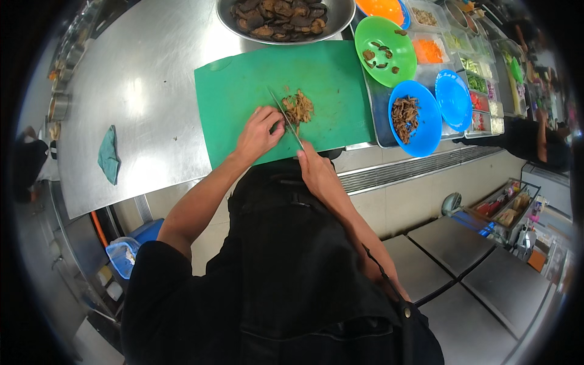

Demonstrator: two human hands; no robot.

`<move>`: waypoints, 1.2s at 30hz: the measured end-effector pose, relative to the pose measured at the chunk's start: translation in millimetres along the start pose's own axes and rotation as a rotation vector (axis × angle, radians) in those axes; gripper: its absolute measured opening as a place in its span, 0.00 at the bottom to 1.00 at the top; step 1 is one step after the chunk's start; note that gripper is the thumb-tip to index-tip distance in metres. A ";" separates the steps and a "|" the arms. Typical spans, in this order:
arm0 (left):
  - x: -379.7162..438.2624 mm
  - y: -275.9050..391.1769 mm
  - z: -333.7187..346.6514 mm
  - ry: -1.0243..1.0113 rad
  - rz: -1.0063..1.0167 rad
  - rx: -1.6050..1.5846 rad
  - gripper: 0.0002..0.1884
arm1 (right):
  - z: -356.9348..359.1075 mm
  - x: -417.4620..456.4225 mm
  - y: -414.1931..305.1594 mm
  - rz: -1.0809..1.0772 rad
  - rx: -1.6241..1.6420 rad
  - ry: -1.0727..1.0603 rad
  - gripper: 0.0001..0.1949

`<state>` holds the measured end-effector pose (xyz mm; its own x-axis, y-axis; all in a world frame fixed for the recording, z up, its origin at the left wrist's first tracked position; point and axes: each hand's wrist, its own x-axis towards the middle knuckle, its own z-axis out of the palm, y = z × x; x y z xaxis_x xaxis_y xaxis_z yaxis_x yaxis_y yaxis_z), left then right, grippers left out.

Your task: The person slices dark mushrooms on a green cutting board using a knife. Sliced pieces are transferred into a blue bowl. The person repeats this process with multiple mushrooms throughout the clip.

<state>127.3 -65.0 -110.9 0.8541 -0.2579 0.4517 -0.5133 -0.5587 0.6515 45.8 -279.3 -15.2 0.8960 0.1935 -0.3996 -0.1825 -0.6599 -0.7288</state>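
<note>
My right hand (pixel 315 164) grips a kitchen knife (pixel 279 106) at its handle end, near the board's front edge. The thin blade points away from me and stands on edge on a green cutting board (pixel 333 73). To the right of the blade lies a small heap of brown sliced mushrooms (pixel 300 107), with a few scraps around it. My left hand (pixel 262 130) rests on the board at the left of the blade, fingers curled close to the steel. Whatever lies under those fingertips is hidden.
Beyond the board is a steel bowl of dark whole mushrooms (pixel 278 40). At right are a green bowl (pixel 401 45) with a few pieces, a blue bowl (pixel 426 137) of sliced mushrooms and tubs of cut vegetables (pixel 429 50). A folded green cloth (pixel 108 155) lies left.
</note>
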 end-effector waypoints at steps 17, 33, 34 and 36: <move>-2.2 1.2 1.9 0.023 -0.050 -0.015 0.09 | 0.1 -4.7 3.8 -0.010 -0.036 0.015 0.22; -0.9 6.2 -3.8 0.040 -0.175 -0.046 0.07 | -18.5 0.8 -6.6 -0.058 0.073 0.094 0.22; -0.3 7.5 -4.0 0.042 -0.172 -0.035 0.07 | -16.6 0.7 -3.0 -0.067 0.053 0.104 0.22; -0.8 9.6 -4.0 0.046 -0.178 -0.023 0.08 | -16.4 -2.2 -0.2 -0.032 0.009 0.074 0.22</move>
<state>121.4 -67.0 -102.6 0.9269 -0.1198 0.3557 -0.3570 -0.5737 0.7372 50.5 -291.5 -5.0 0.9287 0.1601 -0.3343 -0.1566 -0.6480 -0.7454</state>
